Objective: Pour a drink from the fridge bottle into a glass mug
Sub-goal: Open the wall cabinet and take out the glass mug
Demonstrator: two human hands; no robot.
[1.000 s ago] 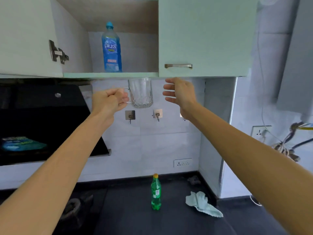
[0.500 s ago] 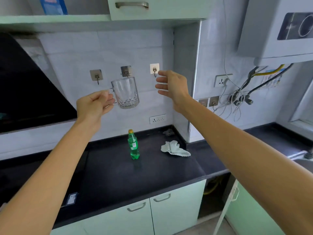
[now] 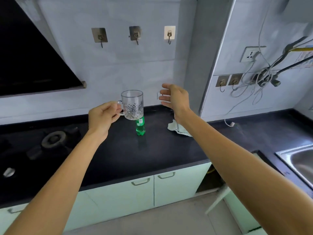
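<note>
Mug (image 3: 132,105) upright, gripped by handle in left hand (image 3: 101,118); bottle (image 3: 140,125) directly below on bench (image 3: 118,155), nearer right hand (image 3: 176,98), fingers spread, empty.

My left grip (image 3: 103,116) holds a clear glass mug (image 3: 132,104), cut-patterned low down. Behind stands a glossy green plastic bottle (image 3: 140,126) on the matt black table (image 3: 152,150); soft crumpled cloth (image 3: 177,128), brushed-metal sink (image 3: 299,161) far right.

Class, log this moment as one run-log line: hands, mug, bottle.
left hand: holds glass mug by handle, upright, empty | right hand: open, empty | green bottle: standing on countertop
</note>
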